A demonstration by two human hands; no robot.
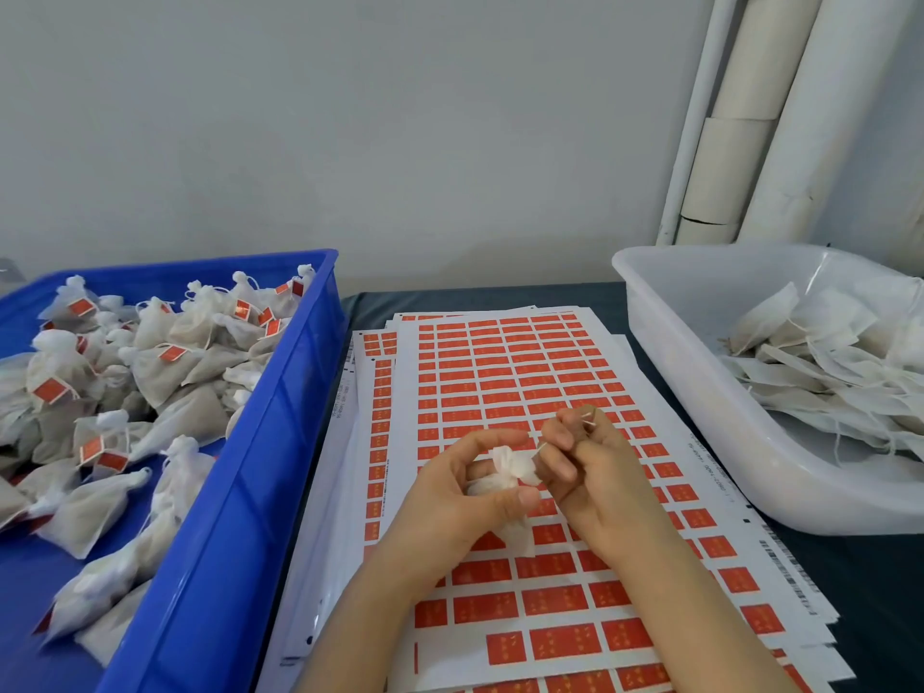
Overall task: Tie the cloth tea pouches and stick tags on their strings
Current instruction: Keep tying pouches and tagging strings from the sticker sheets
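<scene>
A white cloth tea pouch is held above the sticker sheets at the centre. My left hand grips its gathered neck between thumb and fingers, and the pouch body hangs below the hand. My right hand pinches the pouch's thin white string, which runs taut from the neck up to the fingertips. Sheets of red tag stickers lie stacked on the table under both hands.
A blue crate at the left holds several tied pouches with red tags. A white plastic tub at the right holds several flat untied pouches. White pipes run up the wall at the back right. The table top is dark.
</scene>
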